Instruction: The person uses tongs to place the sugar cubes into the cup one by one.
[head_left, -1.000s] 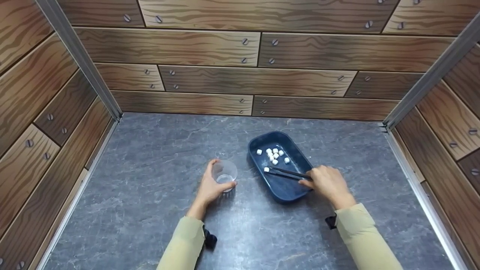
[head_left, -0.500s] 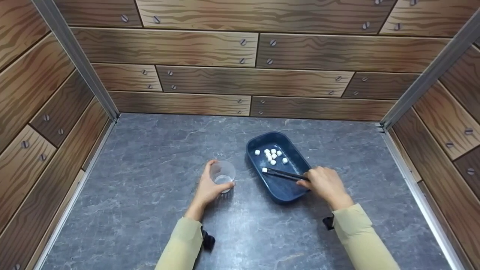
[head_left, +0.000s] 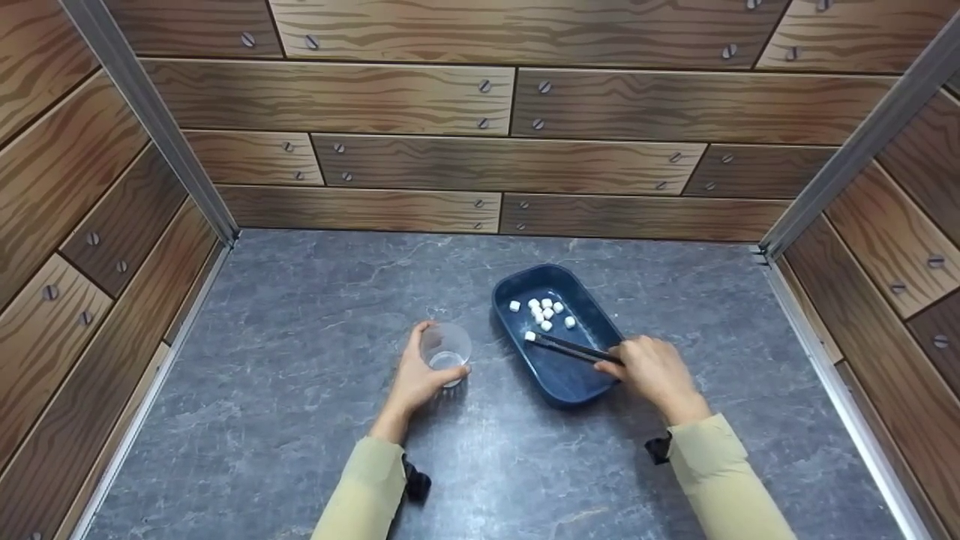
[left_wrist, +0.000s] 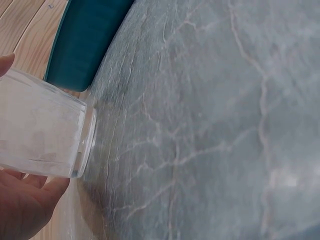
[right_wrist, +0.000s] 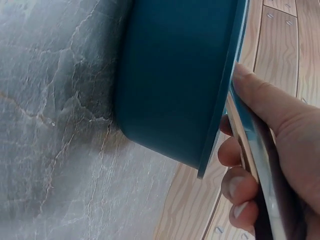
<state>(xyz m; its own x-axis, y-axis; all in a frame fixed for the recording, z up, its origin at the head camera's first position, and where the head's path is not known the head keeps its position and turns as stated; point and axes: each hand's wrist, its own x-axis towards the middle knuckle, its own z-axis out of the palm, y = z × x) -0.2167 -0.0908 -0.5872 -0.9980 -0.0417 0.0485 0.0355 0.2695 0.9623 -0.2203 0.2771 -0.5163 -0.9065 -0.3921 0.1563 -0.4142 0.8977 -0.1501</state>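
My left hand [head_left: 409, 379] holds a clear cup [head_left: 448, 337] upright on the floor, thumb on the near side and fingers round the far side. The left wrist view shows the cup wall [left_wrist: 40, 120] between thumb and fingers. In my right hand [head_left: 658, 375] are black tongs [head_left: 574, 349], gripped over the near right rim of a dark blue tray [head_left: 574, 394]. Their closed tips pinch one small white cube [head_left: 530, 337] inside the tray near its left wall. Several more white cubes [head_left: 547, 314] lie loose toward the tray's far end.
The tray stands just right of the cup on a grey marbled surface [head_left: 315, 315]. Wood-patterned panels [head_left: 420, 161] close off the back and both sides, with metal rails [head_left: 161, 124] at the corners.
The tong tips have come together on the white cube, which has shifted slightly away from me since half a second ago. The left hand and cup have stayed in place.
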